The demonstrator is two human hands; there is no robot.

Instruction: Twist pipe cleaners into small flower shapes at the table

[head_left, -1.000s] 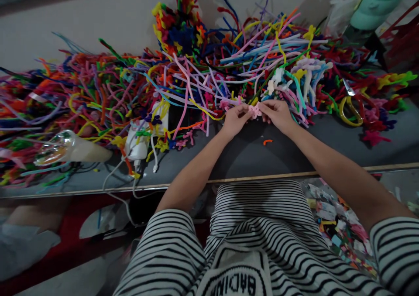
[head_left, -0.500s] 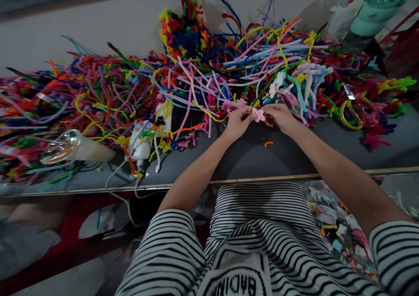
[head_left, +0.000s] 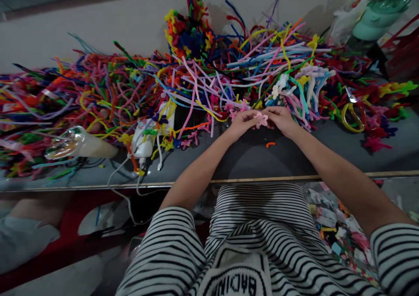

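Pink pipe-cleaner flower (head_left: pixel 261 119) sits between left hand (head_left: pixel 242 124) and right hand (head_left: pixel 283 120), fingers pinching its opposite sides; neither hand nearer, no clear long axis.

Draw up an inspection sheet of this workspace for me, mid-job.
Surface: flat, dark grey tabletop.
Job's things: pale pink, fuzzy flower-shaped piece, partly hidden.
Clutter: dense heap of multicoloured fuzzy stems along the back; metal scissors with yellow and red handles at right; small curved orange scrap in front.
Left hand: fingers pinching the pink piece.
Right hand: same, from the other side.
Cables: thin white cable over the front edge, near a white plastic block.
Surroundings: pale wall behind; mixed coloured scraps below, at right.
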